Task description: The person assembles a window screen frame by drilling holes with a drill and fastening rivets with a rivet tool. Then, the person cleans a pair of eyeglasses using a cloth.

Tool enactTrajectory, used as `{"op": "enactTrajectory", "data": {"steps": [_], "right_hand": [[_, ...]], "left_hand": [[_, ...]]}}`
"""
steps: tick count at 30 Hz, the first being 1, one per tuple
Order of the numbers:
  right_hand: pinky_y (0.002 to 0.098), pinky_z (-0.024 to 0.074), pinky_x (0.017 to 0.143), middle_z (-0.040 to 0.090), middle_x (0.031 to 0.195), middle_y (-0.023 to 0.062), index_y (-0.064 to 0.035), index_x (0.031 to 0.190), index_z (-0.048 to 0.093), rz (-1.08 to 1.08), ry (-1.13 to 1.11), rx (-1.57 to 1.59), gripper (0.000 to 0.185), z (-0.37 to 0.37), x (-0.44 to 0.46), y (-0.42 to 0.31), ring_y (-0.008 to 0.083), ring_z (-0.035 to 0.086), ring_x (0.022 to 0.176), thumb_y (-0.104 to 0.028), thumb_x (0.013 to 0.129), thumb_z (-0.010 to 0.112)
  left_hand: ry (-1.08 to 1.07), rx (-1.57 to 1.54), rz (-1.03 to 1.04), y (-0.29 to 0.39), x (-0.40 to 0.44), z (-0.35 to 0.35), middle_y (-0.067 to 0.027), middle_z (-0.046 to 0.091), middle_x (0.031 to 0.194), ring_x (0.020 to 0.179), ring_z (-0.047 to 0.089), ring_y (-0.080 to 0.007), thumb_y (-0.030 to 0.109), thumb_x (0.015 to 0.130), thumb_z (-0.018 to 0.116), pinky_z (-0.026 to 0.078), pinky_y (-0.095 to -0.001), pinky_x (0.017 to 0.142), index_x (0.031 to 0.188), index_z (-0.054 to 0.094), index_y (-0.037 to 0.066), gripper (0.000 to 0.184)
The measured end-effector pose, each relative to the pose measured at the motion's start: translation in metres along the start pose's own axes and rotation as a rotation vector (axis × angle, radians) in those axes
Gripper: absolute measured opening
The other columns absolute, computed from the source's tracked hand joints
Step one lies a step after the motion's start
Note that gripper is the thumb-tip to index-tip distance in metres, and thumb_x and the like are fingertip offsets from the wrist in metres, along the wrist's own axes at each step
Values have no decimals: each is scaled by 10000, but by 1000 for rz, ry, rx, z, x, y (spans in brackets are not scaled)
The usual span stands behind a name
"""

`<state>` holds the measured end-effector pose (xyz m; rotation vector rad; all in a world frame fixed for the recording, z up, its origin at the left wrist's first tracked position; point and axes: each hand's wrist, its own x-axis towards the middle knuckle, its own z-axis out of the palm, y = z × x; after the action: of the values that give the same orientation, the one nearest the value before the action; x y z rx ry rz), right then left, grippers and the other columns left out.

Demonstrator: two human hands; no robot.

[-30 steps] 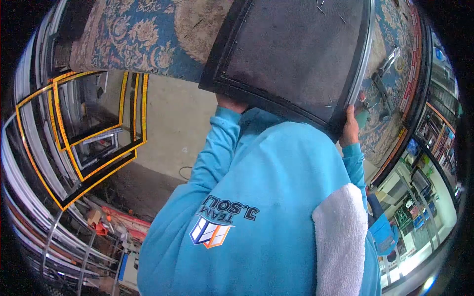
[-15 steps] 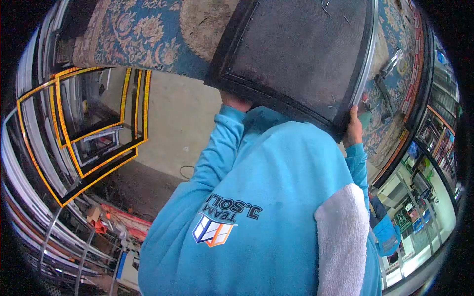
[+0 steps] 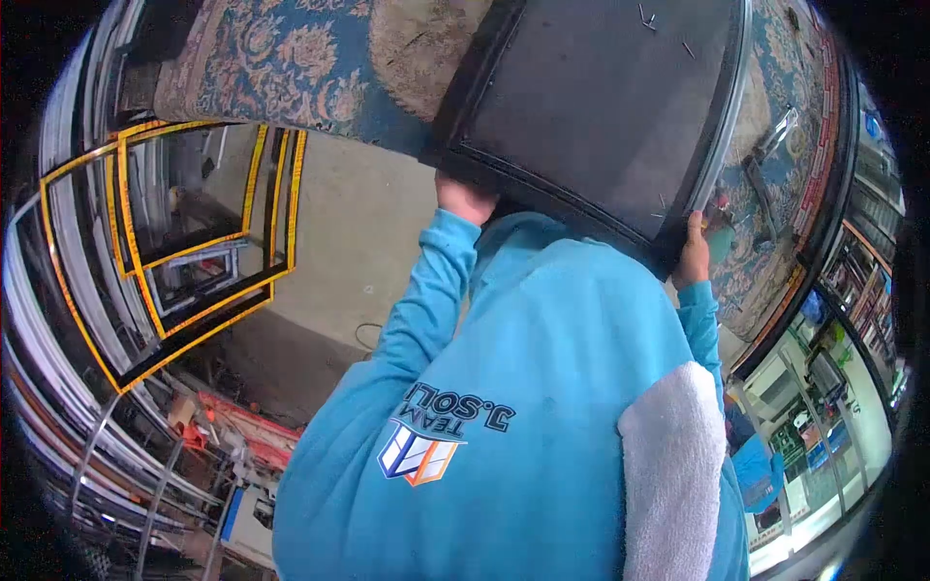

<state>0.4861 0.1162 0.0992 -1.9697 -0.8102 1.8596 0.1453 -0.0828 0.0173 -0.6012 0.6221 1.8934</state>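
Observation:
A black framed panel (image 3: 596, 107) with a dark mesh-like face lies over the carpeted surface at the top. My left hand (image 3: 466, 199) grips its near left edge from beneath, with the fingers partly hidden under the frame. At the near right corner, my right hand (image 3: 693, 254) is closed on the frame, its thumb along the side. Several small metal pieces (image 3: 647, 16) lie on the panel's face. A metal and black tool (image 3: 765, 165) rests on the carpet to the right of the panel.
Blue patterned carpet (image 3: 291, 58) covers the work surface. Yellow-edged black frames (image 3: 203, 329) stand at the left, beside long metal profiles (image 3: 73, 426). A white towel (image 3: 673, 465) hangs over my blue shirt. Shelves and glass are at the right.
The panel has shifted slightly to the right in view, along with the carpet and tool. More of my left hand shows beneath its edge. Both hands keep hold.

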Motion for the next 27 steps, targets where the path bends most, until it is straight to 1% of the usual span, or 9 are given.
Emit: {"op": "enactTrajectory", "data": {"steps": [4, 8, 10, 15, 18, 19, 20, 24, 27], "right_hand": [[379, 464, 957, 599, 1256, 127, 53, 1306, 516, -26, 73, -29, 730, 14, 4, 7, 264, 596, 1087, -586, 954, 489], [376, 461, 964, 580, 1282, 142, 68, 1320, 491, -2, 54, -81, 785, 20, 11, 13, 268, 589, 1108, -619, 942, 478], [368, 440, 985, 580, 1287, 154, 81, 1310, 505, 17, 20, -112, 809, 11, 27, 22, 258, 576, 1135, -638, 943, 446], [360, 428, 973, 633, 1208, 189, 142, 1228, 544, -196, 94, -488, 828, -12, 76, 47, 261, 587, 1103, -624, 980, 352], [471, 504, 779, 686, 967, 266, 94, 1006, 656, -518, -22, -1164, 678, -23, 92, 40, 395, 678, 842, -552, 948, 458], [442, 508, 806, 698, 964, 235, 59, 1000, 677, -302, 79, -885, 579, -6, 60, 22, 375, 679, 886, -500, 913, 551], [405, 510, 824, 706, 942, 213, 51, 1008, 681, -455, 40, -963, 518, -4, 36, 3, 320, 682, 897, -448, 871, 644], [357, 514, 835, 710, 970, 183, 44, 1031, 677, -280, 66, -649, 397, -34, 5, -42, 266, 683, 895, -318, 868, 666], [399, 497, 890, 676, 1095, 197, 39, 1127, 636, -445, 428, -857, 488, -113, 40, -25, 322, 652, 1008, -326, 811, 700]], "left_hand": [[309, -14, 55, 22, -19, 24, -103, 612, 1242, 1135, 561, -285, 351, 966, 479, 470, -485, 971, 1232, 582, 66, 403], [612, 767, 439, 41, -32, 13, -107, 604, 1105, 1081, 552, -301, 318, 890, 653, 462, -479, 908, 1135, 616, 79, 344], [223, 1781, 977, 46, -43, 21, -124, 580, 1167, 1134, 516, -317, 300, 831, 730, 414, -475, 975, 1163, 609, 69, 422], [-149, 2352, 772, 28, -45, 43, -74, 424, 1462, 1391, 272, -384, 366, 699, 806, 231, -606, 1106, 1348, 549, 206, 715], [-210, 2520, 701, 15, -34, 45, -48, 426, 1465, 1376, 278, -404, 356, 703, 793, 229, -630, 1091, 1358, 545, 219, 714], [-194, 2514, 726, 12, -29, 39, -24, 416, 1463, 1376, 270, -400, 342, 713, 790, 235, -676, 1065, 1369, 526, 246, 714], [-176, 2509, 752, 10, -23, 33, 0, 406, 1460, 1375, 262, -396, 329, 723, 787, 241, -721, 1039, 1381, 508, 273, 717], [-181, 2427, 865, 13, -13, 25, 13, 475, 1388, 1338, 305, -379, 257, 693, 816, 306, -585, 1083, 1308, 589, 283, 656], [-171, 2450, 863, 12, -12, 29, -13, 501, 1338, 1304, 325, -379, 209, 685, 825, 331, -526, 1087, 1269, 624, 252, 619]]}}
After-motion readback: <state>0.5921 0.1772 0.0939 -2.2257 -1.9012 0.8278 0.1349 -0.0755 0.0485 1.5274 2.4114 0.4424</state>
